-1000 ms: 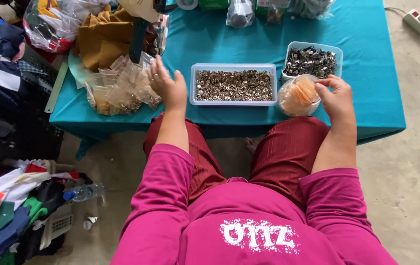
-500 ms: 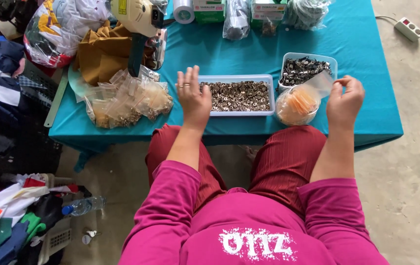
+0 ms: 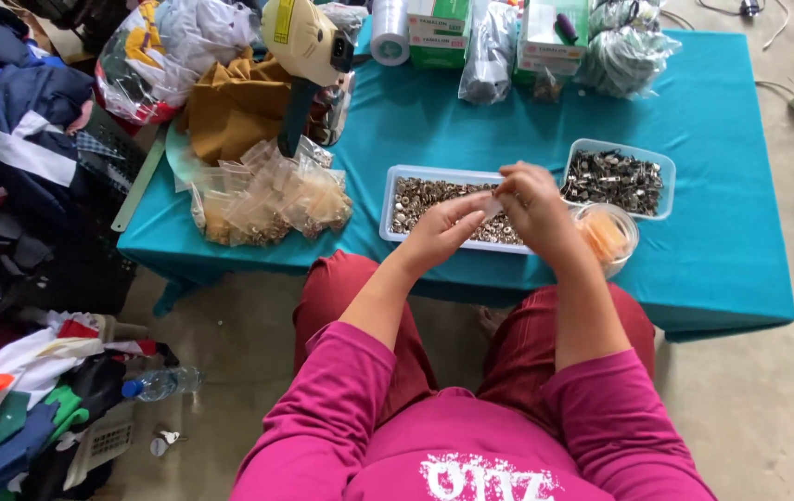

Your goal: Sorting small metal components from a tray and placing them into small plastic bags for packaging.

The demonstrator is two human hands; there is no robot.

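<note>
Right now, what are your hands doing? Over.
Left hand and right hand together, pinching a small clear bag. Tray of metal fasteners right beneath. Cup of orange pieces beside the right wrist.

floor – grey concrete | table – teal cloth | daylight
</note>
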